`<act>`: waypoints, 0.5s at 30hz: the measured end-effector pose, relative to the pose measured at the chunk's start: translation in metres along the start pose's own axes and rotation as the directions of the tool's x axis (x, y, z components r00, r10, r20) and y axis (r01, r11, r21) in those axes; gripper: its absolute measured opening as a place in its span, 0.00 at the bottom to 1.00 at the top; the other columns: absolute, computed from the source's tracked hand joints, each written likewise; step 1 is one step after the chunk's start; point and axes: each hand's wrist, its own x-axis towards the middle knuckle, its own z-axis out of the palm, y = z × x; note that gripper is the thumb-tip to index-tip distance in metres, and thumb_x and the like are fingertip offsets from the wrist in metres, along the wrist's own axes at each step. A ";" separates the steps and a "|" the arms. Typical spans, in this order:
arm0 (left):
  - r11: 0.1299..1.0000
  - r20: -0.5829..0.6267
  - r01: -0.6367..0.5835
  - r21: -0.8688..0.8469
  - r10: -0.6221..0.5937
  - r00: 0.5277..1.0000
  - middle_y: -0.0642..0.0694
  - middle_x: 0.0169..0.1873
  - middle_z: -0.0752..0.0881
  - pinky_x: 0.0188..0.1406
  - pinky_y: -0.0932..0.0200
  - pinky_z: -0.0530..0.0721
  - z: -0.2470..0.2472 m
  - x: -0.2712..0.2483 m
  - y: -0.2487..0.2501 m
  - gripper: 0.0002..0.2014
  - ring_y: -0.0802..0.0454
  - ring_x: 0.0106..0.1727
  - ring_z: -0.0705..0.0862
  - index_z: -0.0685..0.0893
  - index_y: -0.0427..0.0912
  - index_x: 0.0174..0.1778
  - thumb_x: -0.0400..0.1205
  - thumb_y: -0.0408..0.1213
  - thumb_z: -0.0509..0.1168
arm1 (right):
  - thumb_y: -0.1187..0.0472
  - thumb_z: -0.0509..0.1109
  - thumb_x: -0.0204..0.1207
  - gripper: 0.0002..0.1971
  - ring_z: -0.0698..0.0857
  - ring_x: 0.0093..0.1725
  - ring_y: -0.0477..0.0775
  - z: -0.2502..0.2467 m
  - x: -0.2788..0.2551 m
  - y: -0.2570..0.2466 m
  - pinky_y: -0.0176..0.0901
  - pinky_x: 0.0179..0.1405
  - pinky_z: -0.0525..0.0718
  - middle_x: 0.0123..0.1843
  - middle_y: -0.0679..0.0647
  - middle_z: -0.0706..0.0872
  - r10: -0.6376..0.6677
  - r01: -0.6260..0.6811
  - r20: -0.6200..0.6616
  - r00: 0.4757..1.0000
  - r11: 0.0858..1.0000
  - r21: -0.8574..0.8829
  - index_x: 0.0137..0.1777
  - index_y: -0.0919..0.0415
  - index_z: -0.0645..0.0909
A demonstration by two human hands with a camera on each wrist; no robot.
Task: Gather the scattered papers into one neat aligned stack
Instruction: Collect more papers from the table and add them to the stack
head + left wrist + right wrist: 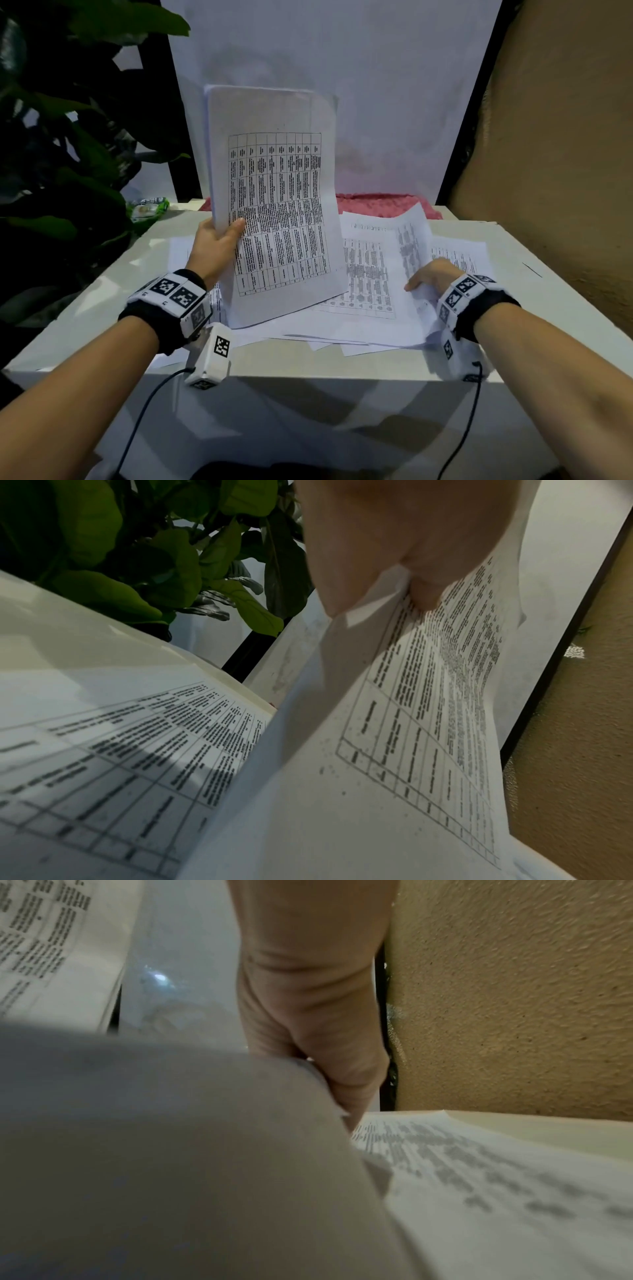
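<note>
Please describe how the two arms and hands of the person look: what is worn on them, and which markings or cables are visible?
Both forearms are bare, without sleeves. The left hand and right hand wear no gloves. Each wrist carries a black strap with white blocks printed with black square-pattern markers; a white camera box hangs below, with a thin black cable.

Black wristbands (pixel 161 318), white tagged camera modules (pixel 209 359), black cables (pixel 144 411)

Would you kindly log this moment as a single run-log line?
left hand: grips raised sheaf | right hand: lifting curled sheet | loose papers: still scattered on table | stack: unfinished
</note>
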 end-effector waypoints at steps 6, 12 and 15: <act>0.999 -0.015 0.039 0.011 -0.039 0.999 0.48 0.32 0.75 0.32 0.60 0.76 -0.004 0.004 -0.007 0.12 0.54 0.32 0.74 0.77 0.32 0.54 0.83 0.39 0.63 | 0.69 0.83 0.58 0.30 0.82 0.57 0.64 -0.035 0.000 0.016 0.49 0.55 0.82 0.59 0.65 0.84 0.012 -0.013 -0.051 0.999 1.000 -0.017 0.60 0.77 0.80; 0.997 -0.038 0.074 -0.002 -0.074 0.997 0.50 0.36 0.76 0.37 0.60 0.79 0.000 0.003 -0.005 0.22 0.56 0.35 0.75 0.69 0.29 0.68 0.83 0.39 0.63 | 0.62 0.88 0.47 0.32 0.83 0.52 0.61 -0.036 0.011 0.033 0.48 0.60 0.80 0.54 0.64 0.87 0.062 -0.072 0.092 0.994 0.990 0.118 0.54 0.74 0.86; 0.997 -0.047 0.077 -0.006 -0.077 0.996 0.49 0.36 0.76 0.49 0.49 0.81 0.000 0.001 -0.005 0.22 0.55 0.36 0.75 0.68 0.30 0.68 0.83 0.39 0.63 | 0.59 0.86 0.53 0.35 0.84 0.60 0.58 -0.032 0.003 0.029 0.49 0.65 0.80 0.64 0.66 0.85 0.027 -0.061 0.165 0.986 0.978 0.201 0.62 0.71 0.82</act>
